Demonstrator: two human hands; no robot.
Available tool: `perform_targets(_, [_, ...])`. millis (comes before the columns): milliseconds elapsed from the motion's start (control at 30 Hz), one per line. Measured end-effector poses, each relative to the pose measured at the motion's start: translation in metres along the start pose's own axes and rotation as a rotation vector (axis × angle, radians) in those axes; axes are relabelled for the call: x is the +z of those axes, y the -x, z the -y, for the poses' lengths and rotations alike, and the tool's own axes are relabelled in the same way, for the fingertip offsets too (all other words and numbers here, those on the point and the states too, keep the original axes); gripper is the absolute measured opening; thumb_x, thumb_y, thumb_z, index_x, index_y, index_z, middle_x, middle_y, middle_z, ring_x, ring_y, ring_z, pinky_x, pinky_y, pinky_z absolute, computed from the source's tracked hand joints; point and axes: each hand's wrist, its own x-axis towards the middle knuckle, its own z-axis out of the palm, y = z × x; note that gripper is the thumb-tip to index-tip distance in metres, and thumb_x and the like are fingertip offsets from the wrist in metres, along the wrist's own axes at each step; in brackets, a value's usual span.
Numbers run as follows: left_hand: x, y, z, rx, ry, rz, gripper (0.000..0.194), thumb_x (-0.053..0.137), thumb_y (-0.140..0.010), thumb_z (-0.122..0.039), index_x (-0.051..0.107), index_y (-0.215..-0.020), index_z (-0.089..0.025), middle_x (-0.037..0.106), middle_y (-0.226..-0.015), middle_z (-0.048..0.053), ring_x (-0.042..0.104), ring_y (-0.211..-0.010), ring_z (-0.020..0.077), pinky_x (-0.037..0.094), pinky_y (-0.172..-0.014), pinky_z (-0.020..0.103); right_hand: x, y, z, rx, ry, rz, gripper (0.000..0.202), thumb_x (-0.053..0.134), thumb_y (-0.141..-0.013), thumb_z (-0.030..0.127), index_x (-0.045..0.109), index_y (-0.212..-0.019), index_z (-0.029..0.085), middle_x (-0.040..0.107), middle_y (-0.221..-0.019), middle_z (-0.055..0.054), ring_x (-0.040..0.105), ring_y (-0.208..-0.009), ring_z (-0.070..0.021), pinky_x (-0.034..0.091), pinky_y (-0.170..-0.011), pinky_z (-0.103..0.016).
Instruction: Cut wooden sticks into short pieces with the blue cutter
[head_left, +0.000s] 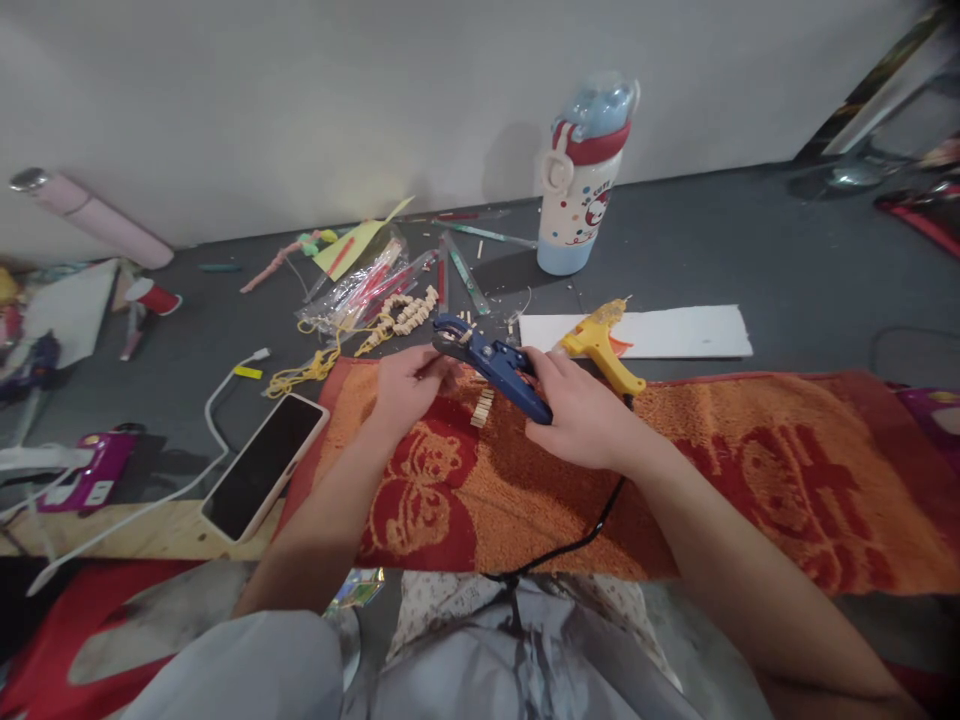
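Observation:
My right hand (574,405) is wrapped around the handles of blue hand shears (506,378), held slantwise above the orange towel. Their jaws point up and left, toward my left hand (411,385). The fingers of my left hand are pinched together close to the jaws; what they hold is hidden or too small to make out. Small pale wooden pieces (482,408) lie in a short row on the towel (540,500), below the shears. Just beyond my right hand a yellow glue gun (604,345) rests across a white board (690,332).
A child's water bottle (585,185) stands at the back. Left of the shears lie a string of pale wooden pieces (409,315), yellow cord (311,368) and plastic packets (360,285). A phone (266,467) and white cable (217,400) lie left of the towel. A black cord (577,545) crosses the towel.

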Motion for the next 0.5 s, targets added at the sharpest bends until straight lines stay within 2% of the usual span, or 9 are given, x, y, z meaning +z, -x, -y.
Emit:
perform_targets(67, [0.0, 0.004, -0.004, 0.052, -0.178, -0.034, 0.026, 0.049, -0.084, -0.028, 0.062, -0.064, -0.017, 0.062, -0.054, -0.001, 0.057, -0.05, 0.0106, 0.046, -0.055, 0.022, 0.001, 0.0, 0.0, 0.0, -0.028, -0.002, 0.068, 0.05, -0.068, 0.025, 0.038, -0.132, 0.007, 0.055, -0.112, -0.018, 0.053, -0.103, -0.0324, 0.042, -0.089, -0.045])
perform_targets(133, [-0.002, 0.005, -0.007, 0.079, -0.256, -0.033, 0.029, 0.047, -0.084, -0.027, 0.061, -0.061, -0.018, 0.06, -0.05, -0.002, 0.056, -0.048, 0.0102, 0.044, -0.055, 0.022, 0.002, 0.001, 0.0, -0.014, -0.066, 0.0, 0.069, 0.05, -0.068, 0.025, 0.036, -0.133, 0.009, 0.054, -0.116, -0.019, 0.052, -0.106, -0.0322, 0.042, -0.089, -0.045])
perform_targets(300, [-0.006, 0.004, -0.012, 0.055, -0.225, 0.013, 0.034, 0.044, -0.086, -0.029, 0.058, -0.057, -0.018, 0.054, -0.043, -0.003, 0.052, -0.04, 0.0095, 0.041, -0.051, 0.022, 0.007, 0.001, 0.001, -0.03, -0.116, 0.004, 0.071, 0.049, -0.069, 0.025, 0.033, -0.136, 0.008, 0.052, -0.12, -0.02, 0.05, -0.111, -0.0329, 0.041, -0.092, -0.047])
perform_targets(500, [-0.006, 0.004, -0.011, 0.082, -0.192, -0.001, 0.034, 0.045, -0.085, -0.026, 0.057, -0.055, -0.017, 0.054, -0.042, -0.003, 0.051, -0.038, 0.0087, 0.039, -0.049, 0.022, 0.009, -0.001, 0.001, -0.055, -0.02, -0.042, 0.074, 0.049, -0.07, 0.026, 0.03, -0.137, 0.001, 0.049, -0.119, -0.023, 0.046, -0.114, -0.0358, 0.037, -0.098, -0.051])
